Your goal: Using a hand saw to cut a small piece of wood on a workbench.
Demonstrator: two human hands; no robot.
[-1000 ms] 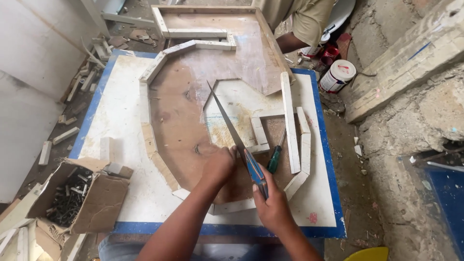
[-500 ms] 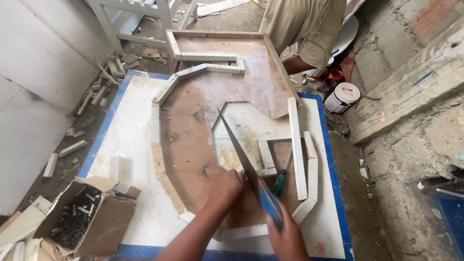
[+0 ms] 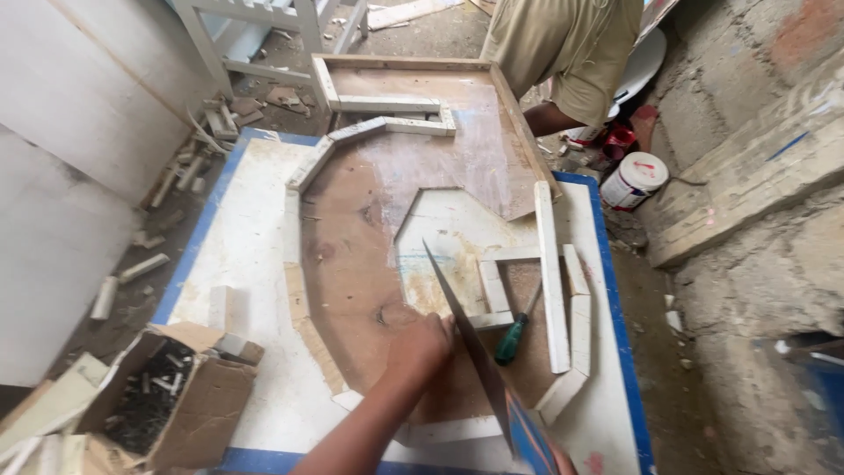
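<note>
Right hand (image 3: 563, 464): cut off at bottom edge, grip on saw (image 3: 479, 361) handle unseen. Co-worker (image 3: 567, 53): head cropped by top edge. Box contents (image 3: 154, 396): too small to identify.

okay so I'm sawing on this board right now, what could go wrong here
1. Your left hand presses on the board right beside the saw blade; a slip could likely cut your fingers.
2. The screwdriver lies loose just past the blade and may get knocked or struck.
3. The white strips look unclamped, so sawing could shift them.
</note>
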